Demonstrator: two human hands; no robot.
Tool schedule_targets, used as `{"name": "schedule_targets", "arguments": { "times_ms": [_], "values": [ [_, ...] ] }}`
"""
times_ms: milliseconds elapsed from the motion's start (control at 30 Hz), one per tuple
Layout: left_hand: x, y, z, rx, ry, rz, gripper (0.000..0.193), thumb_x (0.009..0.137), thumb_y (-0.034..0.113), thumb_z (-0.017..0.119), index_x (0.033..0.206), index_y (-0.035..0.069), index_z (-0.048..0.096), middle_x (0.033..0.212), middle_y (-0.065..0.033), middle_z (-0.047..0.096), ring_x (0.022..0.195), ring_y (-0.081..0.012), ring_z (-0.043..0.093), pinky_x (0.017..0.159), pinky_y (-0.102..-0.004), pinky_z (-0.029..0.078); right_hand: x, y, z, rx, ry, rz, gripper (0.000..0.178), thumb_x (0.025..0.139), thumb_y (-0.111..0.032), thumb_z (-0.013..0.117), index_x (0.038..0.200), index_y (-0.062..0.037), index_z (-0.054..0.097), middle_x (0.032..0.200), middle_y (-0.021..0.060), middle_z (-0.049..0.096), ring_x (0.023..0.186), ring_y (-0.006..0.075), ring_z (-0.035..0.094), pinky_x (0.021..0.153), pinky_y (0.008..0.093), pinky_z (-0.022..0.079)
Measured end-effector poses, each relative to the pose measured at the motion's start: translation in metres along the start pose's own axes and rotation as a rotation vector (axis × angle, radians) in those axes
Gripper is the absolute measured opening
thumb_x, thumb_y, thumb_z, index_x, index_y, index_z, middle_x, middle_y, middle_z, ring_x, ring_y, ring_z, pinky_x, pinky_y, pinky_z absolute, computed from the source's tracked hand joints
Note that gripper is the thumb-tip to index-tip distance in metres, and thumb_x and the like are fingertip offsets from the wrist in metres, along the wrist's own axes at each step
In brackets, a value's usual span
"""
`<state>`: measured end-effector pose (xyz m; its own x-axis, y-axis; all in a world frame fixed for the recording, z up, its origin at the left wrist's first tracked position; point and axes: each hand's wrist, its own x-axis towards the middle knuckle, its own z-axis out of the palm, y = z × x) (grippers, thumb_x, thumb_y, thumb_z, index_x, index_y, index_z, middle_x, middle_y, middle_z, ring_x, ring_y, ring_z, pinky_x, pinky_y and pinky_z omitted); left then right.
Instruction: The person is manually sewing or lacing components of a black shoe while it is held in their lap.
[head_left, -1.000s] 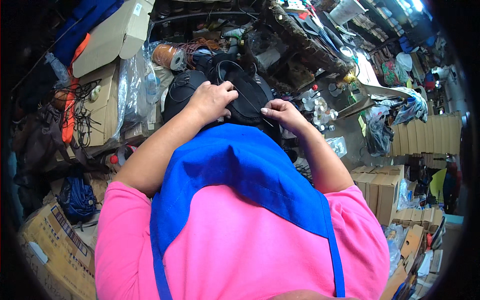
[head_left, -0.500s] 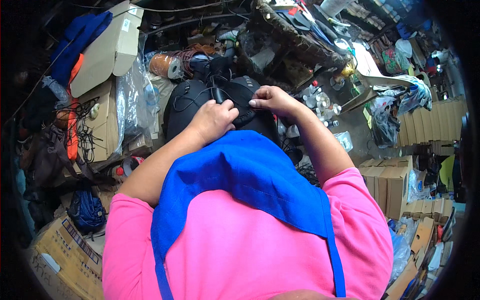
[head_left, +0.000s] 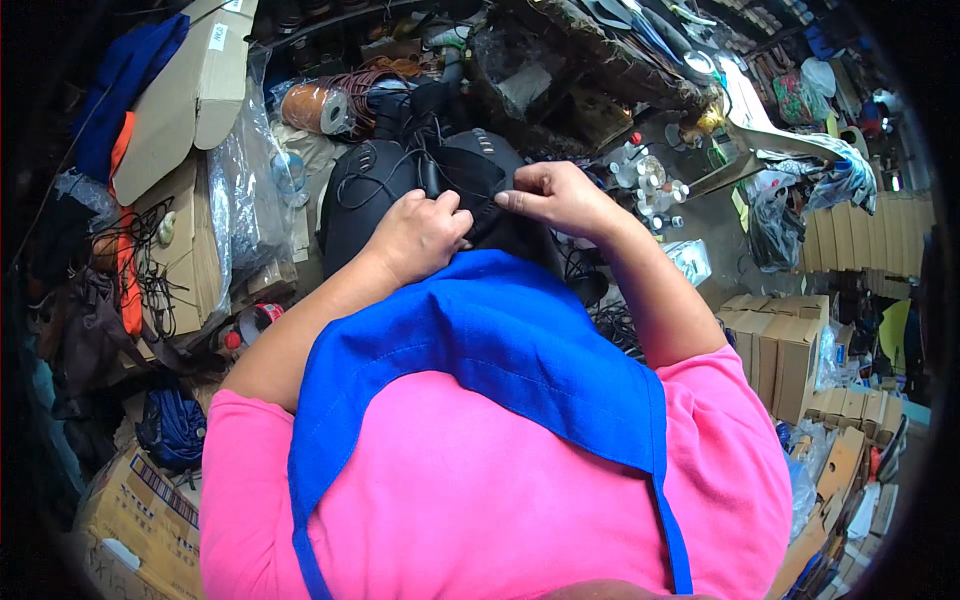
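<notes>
Resting left hand point(head_left: 422, 235): fingers folded well in, knuckles up, over the near left part of the black piece point(head_left: 468, 177); fingertips hidden, so I cannot tell what they hold.
Right hand point(head_left: 558, 200): thumb and bent forefinger close together, other fingers curled, at the right edge of the black piece; whether anything thin is pinched there, I cannot tell.
Black work: upper centre of the frame, between the hands and just beyond the apron; dark, rounded outline, a short dark cylinder point(head_left: 429, 177) near its left side.
Black cord: thin, slack loops left of the cylinder.
Apron edge: smooth blue cloth of the apron point(head_left: 480, 320) reaches almost to both hands, over a soft pink shirt point(head_left: 540, 480).
Left-side room: tight; a bottle with a red cap point(head_left: 233, 340) sits just beside the forearm, with crinkled clear plastic sheeting point(head_left: 243, 190) and a stiff cardboard flap point(head_left: 190, 120) above.
Top edge: a cylindrical orange spool point(head_left: 313, 108), near the work's upper left.
Right-side room: wider; small clear bottles point(head_left: 650, 185) cluster near the wrist, then grey floor point(head_left: 730, 275) shows before a glossy dark bag point(head_left: 778, 240).
Right edge: ribbed cardboard stack point(head_left: 870, 235), square-cornered boxes point(head_left: 780, 345) below.
</notes>
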<state>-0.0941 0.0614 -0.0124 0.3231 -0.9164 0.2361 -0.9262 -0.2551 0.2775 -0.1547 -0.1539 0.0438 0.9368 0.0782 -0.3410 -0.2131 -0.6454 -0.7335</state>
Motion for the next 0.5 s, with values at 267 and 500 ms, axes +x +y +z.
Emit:
{"name": "schedule_targets", "arguments": {
  "times_ms": [267,500],
  "values": [
    [-0.002,-0.004,-0.012,-0.040,-0.014,0.007,0.025,0.072,0.030,0.070,0.080,0.008,0.059,0.083,-0.0078,0.057,0.072,-0.0244,0.059,0.065,-0.0349,0.044,0.002,-0.001,-0.007,-0.114,-0.137,-0.080,0.027,0.082,-0.021,0.061,0.072,0.0032,0.052,0.057,0.0071,0.043,0.056,0.0108,0.040,0.052,0.0340,0.037],
    [0.010,-0.033,-0.041,-0.528,0.249,-0.246,0.016,0.076,0.010,0.067,0.090,0.003,0.066,0.089,-0.0103,0.061,0.085,-0.0238,0.061,0.078,-0.0317,0.048,-0.052,-0.005,-0.049,0.380,0.137,-0.122,0.025,0.084,-0.019,0.062,0.065,-0.0052,0.053,0.058,-0.0072,0.043,0.054,0.0020,0.039,0.049,0.0214,0.032]
  ]
}}
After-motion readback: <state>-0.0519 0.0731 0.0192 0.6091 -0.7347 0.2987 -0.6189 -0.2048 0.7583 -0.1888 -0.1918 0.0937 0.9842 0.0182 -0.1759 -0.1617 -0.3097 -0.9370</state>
